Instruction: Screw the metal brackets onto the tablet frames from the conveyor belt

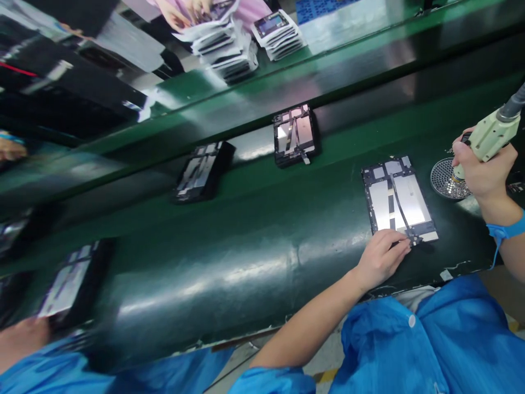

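At the right of the green bench [254,230], an open flat device [418,197] lies face up, its silver panel, black frame and dark ribbon cables exposed. The person's left hand [383,256] touches the device's near edge, the fingers drawn narrowly together; whether they pinch a small part there cannot be told. The right hand [486,169], farther right, is wrapped around a pale green power screwdriver [494,134], whose lower end points down into a round metal dish [438,174] holding small shiny pieces, just right of the device. A blue strap [508,227] circles the right wrist. Toward the far side of the bench lie two similar units, one nearer the middle [293,134] and one to its left [199,172]. At the near left, a co-worker's hand [27,339], blurred, is at the near end of another unit [69,282]; its hold is unclear. Beyond the far edge, a person in pink has hands above a tall stack [227,52], with a smaller stack [279,38] just to its right.
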{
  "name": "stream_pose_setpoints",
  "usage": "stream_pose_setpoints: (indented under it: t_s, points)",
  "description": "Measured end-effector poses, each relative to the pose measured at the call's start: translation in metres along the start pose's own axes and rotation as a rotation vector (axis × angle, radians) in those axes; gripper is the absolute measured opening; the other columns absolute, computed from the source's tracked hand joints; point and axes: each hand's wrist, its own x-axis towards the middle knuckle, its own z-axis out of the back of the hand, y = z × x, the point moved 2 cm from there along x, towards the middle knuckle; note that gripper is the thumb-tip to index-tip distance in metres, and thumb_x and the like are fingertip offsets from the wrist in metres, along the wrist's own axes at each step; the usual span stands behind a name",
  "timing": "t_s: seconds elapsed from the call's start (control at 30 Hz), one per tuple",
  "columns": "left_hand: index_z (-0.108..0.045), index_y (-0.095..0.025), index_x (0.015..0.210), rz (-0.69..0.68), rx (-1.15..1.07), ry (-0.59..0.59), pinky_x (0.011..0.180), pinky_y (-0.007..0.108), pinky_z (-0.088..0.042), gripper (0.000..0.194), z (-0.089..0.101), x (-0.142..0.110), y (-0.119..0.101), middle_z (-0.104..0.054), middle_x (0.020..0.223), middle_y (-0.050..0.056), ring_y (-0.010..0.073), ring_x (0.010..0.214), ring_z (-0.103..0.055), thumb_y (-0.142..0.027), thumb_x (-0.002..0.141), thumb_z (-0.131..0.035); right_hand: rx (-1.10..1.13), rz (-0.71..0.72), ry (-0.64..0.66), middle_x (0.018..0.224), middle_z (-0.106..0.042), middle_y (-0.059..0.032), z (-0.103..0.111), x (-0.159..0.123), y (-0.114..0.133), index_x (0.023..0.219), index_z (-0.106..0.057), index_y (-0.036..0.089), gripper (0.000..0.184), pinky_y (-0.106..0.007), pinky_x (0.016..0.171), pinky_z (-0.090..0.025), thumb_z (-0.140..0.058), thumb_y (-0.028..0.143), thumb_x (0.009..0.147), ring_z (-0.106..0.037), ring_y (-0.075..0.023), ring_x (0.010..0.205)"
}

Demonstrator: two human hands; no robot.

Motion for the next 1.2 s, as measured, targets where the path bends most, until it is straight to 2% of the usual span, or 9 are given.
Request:
stream_pose_setpoints:
  t_s: [0.13, 0.37, 0.43, 0.53, 0.6, 0.67, 0.87, 1.03, 1.2]
  points:
    - [-0.065, -0.012, 0.113, -0.012, 0.05, 0.081, 0.085, 0.037, -0.062, 0.014, -0.008, -0.002, 0.002, -0.073, 0.103, 0.012, 0.0213, 0.099, -0.069, -0.012, 0.099, -0.064, 0.003, -0.001, 0.015, 0.069, -0.067, 0.0002, 0.0, 0.0, 0.0, 0.089, -0.069, 0.019, 0.018, -0.039, 0.067, -0.059, -0.077, 0.031, 0.078, -0.061, -0.0158, 0.055]
    - [-0.068, -0.015, 0.111, 0.025, 0.122, 0.12, 0.087, 0.037, -0.061, 0.012, -0.008, -0.001, 0.001, -0.073, 0.102, 0.01, 0.0218, 0.1, -0.069, -0.016, 0.1, -0.065, -0.009, -0.046, 0.01, 0.072, -0.069, -0.0015, -0.001, -0.001, 0.001, 0.087, -0.067, 0.02, 0.018, -0.037, 0.065, -0.058, -0.078, 0.03, 0.077, -0.059, -0.0149, 0.054]
    - [-0.069, -0.014, 0.112, 0.066, 0.16, 0.13, 0.097, 0.044, -0.059, 0.013, -0.008, -0.003, -0.004, -0.073, 0.104, 0.011, 0.0241, 0.107, -0.069, -0.016, 0.099, -0.066, -0.002, -0.047, 0.014, 0.072, -0.069, -0.002, -0.001, -0.001, 0.001, 0.088, -0.066, 0.02, 0.019, -0.037, 0.063, -0.058, -0.078, 0.03, 0.077, -0.059, -0.0149, 0.054]
    - [-0.072, -0.018, 0.116, 0.172, 0.243, 0.171, 0.114, 0.062, -0.046, 0.019, -0.009, -0.01, -0.011, -0.073, 0.112, 0.011, 0.0297, 0.123, -0.065, -0.013, 0.098, -0.064, 0.015, -0.044, 0.017, 0.073, -0.069, -0.0018, -0.001, -0.001, 0.0, 0.088, -0.066, 0.021, 0.018, -0.036, 0.061, -0.057, -0.078, 0.03, 0.077, -0.058, -0.0145, 0.053]
    - [-0.073, -0.022, 0.117, 0.236, 0.277, 0.2, 0.114, 0.07, -0.042, 0.023, -0.01, -0.01, -0.009, -0.073, 0.118, 0.012, 0.0327, 0.131, -0.062, -0.014, 0.098, -0.063, 0.03, -0.04, 0.01, 0.073, -0.068, -0.0015, -0.001, -0.001, 0.001, 0.087, -0.066, 0.021, 0.018, -0.034, 0.057, -0.055, -0.078, 0.03, 0.077, -0.058, -0.0142, 0.052]
    - [-0.075, -0.024, 0.116, 0.27, 0.274, 0.219, 0.11, 0.073, -0.044, 0.021, -0.013, -0.005, 0.002, -0.072, 0.12, 0.012, 0.0346, 0.133, -0.06, -0.017, 0.099, -0.065, 0.043, -0.028, 0.0, 0.072, -0.068, -0.0017, -0.002, -0.001, 0.002, 0.085, -0.067, 0.02, 0.017, -0.033, 0.054, -0.053, -0.077, 0.03, 0.076, -0.059, -0.0141, 0.051]
    - [-0.078, -0.024, 0.111, 0.316, 0.243, 0.174, 0.11, 0.073, -0.043, 0.017, -0.024, 0.026, 0.044, -0.071, 0.12, 0.013, 0.0337, 0.132, -0.061, -0.022, 0.101, -0.065, 0.056, 0.002, -0.002, 0.069, -0.066, -0.0009, -0.006, -0.002, 0.001, 0.085, -0.067, 0.019, 0.015, -0.034, 0.052, -0.052, -0.076, 0.028, 0.077, -0.058, -0.0142, 0.047]
    - [-0.078, -0.022, 0.111, 0.319, 0.224, 0.121, 0.11, 0.074, -0.042, 0.018, -0.026, 0.028, 0.044, -0.071, 0.122, 0.013, 0.0341, 0.133, -0.062, -0.022, 0.102, -0.063, 0.047, 0.027, 0.027, 0.072, -0.067, -0.0005, -0.008, -0.006, -0.001, 0.088, -0.067, 0.02, 0.017, -0.035, 0.053, -0.052, -0.077, 0.03, 0.08, -0.059, -0.0144, 0.048]
    - [-0.079, -0.024, 0.111, 0.338, 0.206, 0.119, 0.114, 0.073, -0.04, 0.018, -0.025, 0.027, 0.041, -0.071, 0.122, 0.012, 0.0326, 0.135, -0.06, -0.023, 0.102, -0.064, -0.019, 0.032, 0.055, 0.077, -0.065, 0.0014, -0.008, -0.008, -0.002, 0.09, -0.063, 0.024, 0.022, -0.036, 0.055, -0.055, -0.075, 0.041, 0.083, -0.058, -0.0145, 0.052]
